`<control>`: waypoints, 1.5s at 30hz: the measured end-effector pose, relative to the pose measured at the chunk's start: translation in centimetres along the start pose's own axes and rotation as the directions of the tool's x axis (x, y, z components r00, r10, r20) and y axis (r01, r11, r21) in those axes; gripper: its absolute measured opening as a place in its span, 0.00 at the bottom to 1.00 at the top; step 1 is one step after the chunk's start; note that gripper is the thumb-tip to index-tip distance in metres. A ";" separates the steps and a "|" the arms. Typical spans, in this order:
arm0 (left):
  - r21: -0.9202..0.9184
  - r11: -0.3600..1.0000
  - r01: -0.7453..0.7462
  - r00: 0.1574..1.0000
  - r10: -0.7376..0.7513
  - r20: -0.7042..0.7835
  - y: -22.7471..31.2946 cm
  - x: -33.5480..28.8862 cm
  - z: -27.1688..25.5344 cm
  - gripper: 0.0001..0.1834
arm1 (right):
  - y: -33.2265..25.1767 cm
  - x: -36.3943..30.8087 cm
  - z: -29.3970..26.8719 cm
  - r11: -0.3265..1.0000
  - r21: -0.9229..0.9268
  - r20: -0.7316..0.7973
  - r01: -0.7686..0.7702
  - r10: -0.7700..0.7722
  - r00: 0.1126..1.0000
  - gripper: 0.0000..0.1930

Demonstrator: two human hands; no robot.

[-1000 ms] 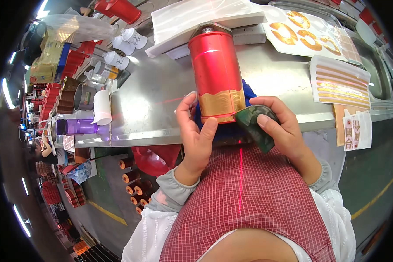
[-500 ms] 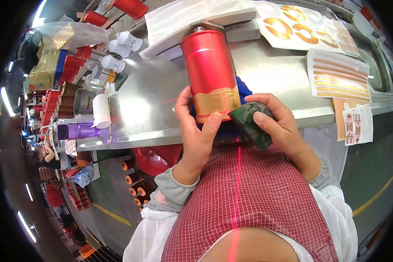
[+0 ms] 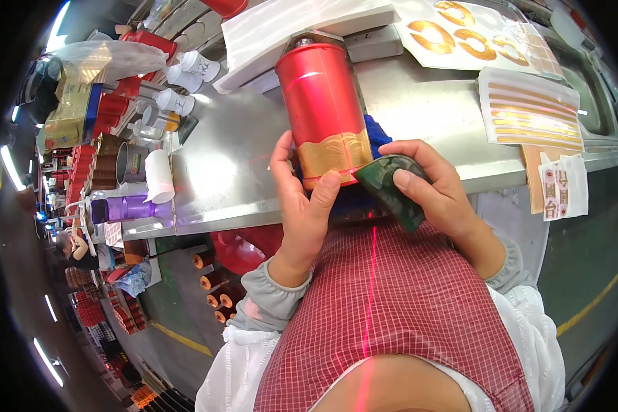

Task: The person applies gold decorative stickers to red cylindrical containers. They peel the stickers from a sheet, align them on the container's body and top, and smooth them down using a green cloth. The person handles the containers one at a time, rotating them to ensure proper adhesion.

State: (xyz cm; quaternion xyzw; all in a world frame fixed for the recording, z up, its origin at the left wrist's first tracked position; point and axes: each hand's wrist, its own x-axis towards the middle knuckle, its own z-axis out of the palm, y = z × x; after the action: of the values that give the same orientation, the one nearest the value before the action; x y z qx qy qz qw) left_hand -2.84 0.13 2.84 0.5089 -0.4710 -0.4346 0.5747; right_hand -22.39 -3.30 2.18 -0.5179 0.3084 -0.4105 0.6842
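Observation:
A glossy red cylinder, bottle-like (image 3: 321,89), lies along the metal bench with its near end towards me. A gold wavy-edged decal band (image 3: 333,154) wraps that near end. My left hand (image 3: 301,199) grips it there, fingers along the left side and thumb at the near rim. In my right hand (image 3: 436,189) is a flat dark green scraper (image 3: 395,196), pinched between thumb and fingers, its tip against the right of the near rim. Under the cylinder shows blue cloth (image 3: 378,134). A metal fitting (image 3: 303,42) stands at its far end.
White sheets with gold ring decals (image 3: 475,44) and gold strips (image 3: 532,113) lie to the right, near a sink (image 3: 594,103). Left stand white small bottles (image 3: 175,101), a paper roll (image 3: 159,176) and a purple bottle (image 3: 127,208). A red laser line crosses my apron.
The whole view has shifted slightly. Both hands, the red cylinder and the scraper keep nearly the same places relative to each other.

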 end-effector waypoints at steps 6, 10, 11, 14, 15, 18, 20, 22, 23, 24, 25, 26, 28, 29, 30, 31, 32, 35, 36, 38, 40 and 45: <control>0.018 1.000 -0.001 1.000 0.001 -0.003 -0.1 0.0 0.0 0.42 | -0.3 -0.1 0.1 0.998 0.038 0.017 -0.040 0.040 0.999 0.16; 0.028 1.000 -0.005 1.000 0.005 0.008 -0.3 0.1 0.0 0.43 | 0.0 0.0 0.2 1.000 -0.011 0.019 -0.004 0.004 1.000 0.16; 0.031 1.000 -0.005 1.000 0.005 0.009 -0.1 0.1 0.0 0.43 | 0.0 0.1 0.2 0.999 -0.035 0.021 0.016 -0.015 1.000 0.16; 0.001 1.000 -0.004 1.000 0.004 0.014 0.1 0.3 -0.1 0.43 | -0.5 0.0 0.3 0.998 0.045 0.021 -0.046 0.045 0.999 0.16; -0.017 1.000 0.010 1.000 -0.010 0.008 0.1 0.4 -0.1 0.43 | -0.5 0.0 0.2 0.998 0.047 0.022 -0.052 0.051 0.998 0.16; -0.025 0.999 0.020 1.000 -0.020 -0.001 0.2 0.4 0.0 0.44 | -0.5 -0.1 0.2 0.997 0.054 0.024 -0.060 0.059 0.998 0.16; 0.034 0.999 -0.013 1.000 0.012 0.009 0.0 0.4 0.1 0.44 | -0.4 0.0 0.3 0.997 0.058 0.021 -0.050 0.049 0.999 0.16; 0.052 0.999 -0.003 1.000 0.003 0.007 -0.1 0.5 0.1 0.44 | -0.3 0.1 0.2 0.999 0.037 0.020 -0.035 0.034 0.999 0.16; 0.060 0.998 0.006 1.000 -0.006 0.005 -0.1 0.4 0.0 0.44 | -0.2 0.1 0.2 0.999 0.026 0.019 -0.032 0.032 0.999 0.16; 0.065 0.998 0.000 1.000 0.000 0.010 -0.1 0.4 0.1 0.44 | -0.2 0.1 0.2 0.998 0.039 0.017 -0.040 0.040 0.999 0.16; 0.070 0.998 -0.007 1.000 0.006 0.014 -0.1 0.5 0.1 0.44 | -0.2 0.0 0.2 0.997 0.052 0.015 -0.048 0.048 0.999 0.16; 0.075 0.997 -0.017 1.000 0.016 0.015 0.0 0.5 0.2 0.45 | -0.2 0.0 0.2 0.996 0.064 0.017 -0.054 0.053 0.998 0.16; 0.013 1.000 -0.015 1.000 0.015 0.010 -0.2 0.5 0.2 0.44 | 0.1 0.0 -0.1 0.999 0.031 0.011 -0.019 0.018 1.000 0.16; -0.017 1.000 -0.014 1.000 0.014 0.008 -0.3 0.5 0.2 0.44 | 0.3 0.0 -0.1 1.000 0.015 0.007 -0.001 0.001 1.000 0.16; -0.064 0.998 -0.001 1.000 0.001 -0.005 -0.3 0.5 0.1 0.44 | 0.2 0.0 -0.2 1.000 0.011 0.008 -0.010 0.010 1.000 0.16; -0.111 0.994 0.011 1.000 -0.013 -0.018 -0.2 0.5 0.0 0.44 | 0.1 0.0 -0.2 1.000 0.007 0.009 -0.019 0.019 1.000 0.16; -0.156 0.987 0.024 0.999 -0.029 -0.030 -0.1 0.4 -0.1 0.44 | 0.1 -0.1 -0.2 1.000 0.005 0.009 -0.029 0.029 1.000 0.16; -0.072 0.995 0.065 0.998 -0.064 0.022 0.7 0.5 0.3 0.43 | 0.4 0.1 -0.4 0.999 -0.053 0.004 0.013 -0.013 1.000 0.16; -0.061 0.996 0.058 0.998 -0.056 0.025 0.7 0.5 0.3 0.43 | 0.4 0.1 -0.4 0.999 -0.046 0.003 0.013 -0.013 1.000 0.16; -0.040 0.998 0.048 0.998 -0.046 0.030 0.7 0.6 0.3 0.43 | 0.3 0.1 -0.3 0.999 -0.031 0.003 0.006 -0.006 1.000 0.16; -0.005 1.000 0.019 0.999 -0.019 0.027 0.3 0.6 0.1 0.43 | 0.0 0.1 -0.2 1.000 -0.004 0.007 -0.011 0.011 1.000 0.16; 0.067 0.998 0.005 0.999 -0.008 0.039 0.1 0.8 0.0 0.43 | -0.1 0.1 -0.1 0.999 0.036 0.006 -0.040 0.040 0.999 0.16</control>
State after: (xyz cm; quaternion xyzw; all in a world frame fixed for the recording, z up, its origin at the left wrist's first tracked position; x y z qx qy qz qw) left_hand -2.66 -0.63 3.01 0.5207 -0.4950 -0.4304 0.5465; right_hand -22.46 -3.50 2.28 -0.5001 0.3094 -0.4009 0.7024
